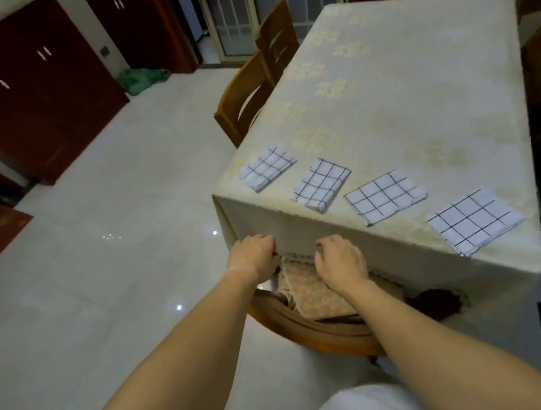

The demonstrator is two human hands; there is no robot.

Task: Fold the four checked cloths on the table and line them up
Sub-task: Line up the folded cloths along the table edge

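1. Four checked cloths lie folded on the table (401, 86), in a slanting row along its near edge, running from far left to near right.
2. Leftmost cloth (267, 168) sits near the table's left corner. Second cloth (321, 185) is just right of it, and the two do not touch.
3. Third cloth (384, 196) comes next, with a gap on either side.
4. Fourth cloth (475, 220) lies nearest and farthest right, close to the table's right edge. Each cloth is white with a dark grid and lies flat.
5. Both hands are below the row, at the hem of the tablecloth (299, 225), which hangs over the table's near side.
6. Left hand (254, 254) has its fingers curled round the hem at the left, grasping it.
7. Right hand (339, 261) grasps the same hem a little to the right, fingers curled, knuckles up. Neither hand touches a cloth.
8. Under the hands a chair (312, 332) is pushed beneath the table, with a patterned cushion (310, 292) on its seat.
9. Two more chairs (249, 95) stand at the table's left side.
10. Dark red cabinets (27, 98) line the far left wall, and a green heap (141, 79) lies on the pale floor (111, 224) beside them.
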